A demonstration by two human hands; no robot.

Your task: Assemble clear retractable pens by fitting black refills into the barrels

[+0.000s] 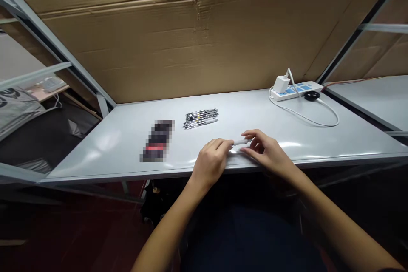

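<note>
A pen with a whitish grip lies nearly level just above the table's front part. My left hand is closed around the pen's left end, which the fingers hide. My right hand is at the pen's other end, thumb and forefinger curved and apart on either side of its tip. Whether a finger behind touches the tip, I cannot tell. Beyond my hands, a bunch of several similar pens lies side by side on the white table.
A blurred-out dark and red item lies on the table at left. At the back right are a power strip with a white charger, a white cable and a round black object. A cardboard panel stands along the back.
</note>
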